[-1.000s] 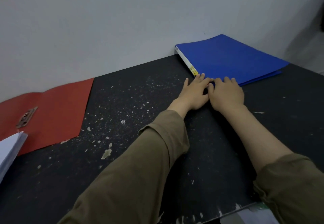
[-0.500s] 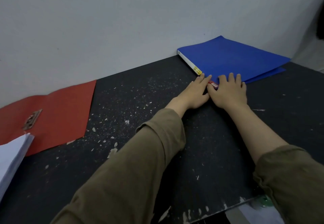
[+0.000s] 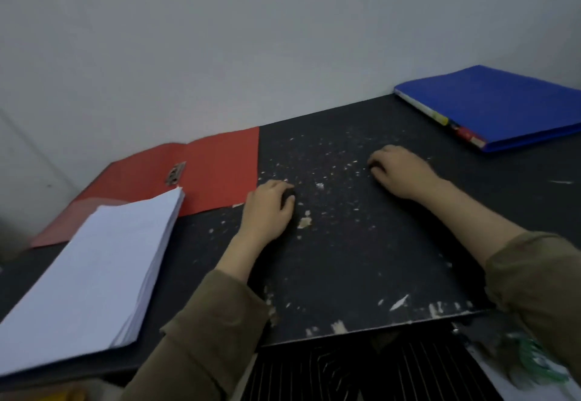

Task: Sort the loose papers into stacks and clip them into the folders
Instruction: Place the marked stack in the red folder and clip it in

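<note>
At lower left of the frame lies the stack of white paper (image 3: 91,271), thick and squared, its near corner reaching past the front edge of the black table (image 3: 345,259). Such a stack should be heavy as a whole yet limp sheet by sheet, and the top leaves look likely to slide; it is best taken from its long right side with fingers under and thumb on top, or fanned off in thin portions. Its far corner overlaps the red folder (image 3: 217,168), which lies open flat in the upper left, against the wall (image 3: 220,39), with its metal clip (image 3: 176,172) showing just beyond the paper. That folder looks like thin card, light and bendable. The blue folder (image 3: 503,105) lies closed at the upper right, also by the wall, well apart from the paper.

Between them, the left hand (image 3: 267,209) rests on the table just beside the red folder's right edge, its fingers loosely curled and holding nothing. The right hand (image 3: 399,169) lies further right, apart from the left, knuckles up and fingers curled under, also holding nothing that can be seen.

The middle of the table, chipped and speckled pale, offers room for laying out stacks. Its front edge is near, so papers pushed toward the person could slip off.
</note>
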